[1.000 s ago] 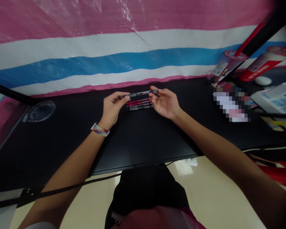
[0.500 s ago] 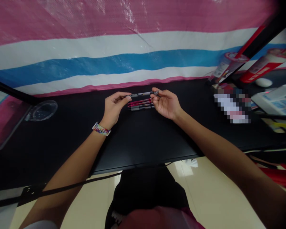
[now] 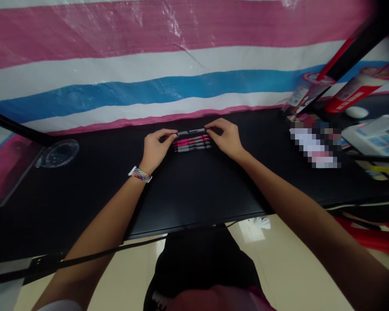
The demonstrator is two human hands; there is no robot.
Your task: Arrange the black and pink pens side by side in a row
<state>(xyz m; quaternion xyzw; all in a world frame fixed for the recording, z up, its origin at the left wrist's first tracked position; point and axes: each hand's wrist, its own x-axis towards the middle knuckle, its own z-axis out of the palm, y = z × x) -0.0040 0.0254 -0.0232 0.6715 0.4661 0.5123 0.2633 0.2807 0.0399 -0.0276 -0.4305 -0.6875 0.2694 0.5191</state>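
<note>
Fingertips of the left hand (image 3: 154, 150) are pinched narrow on the left end of a slim, grey-and-black pen (image 3: 190, 131), and those of the right hand (image 3: 227, 137) hold its right end, so it spans the gap between them. It is at the far side of a row, beside slender pink pens (image 3: 190, 141) and, nearer the person, slender grey pens (image 3: 192, 148) on a flat black tabletop (image 3: 188, 185); whether the pinched pen touches that surface, I cannot tell. A multicoloured wristband (image 3: 140, 174) circles the left wrist. Behind everything hangs a pink, white and blue striped plastic sheet (image 3: 181, 88).
</note>
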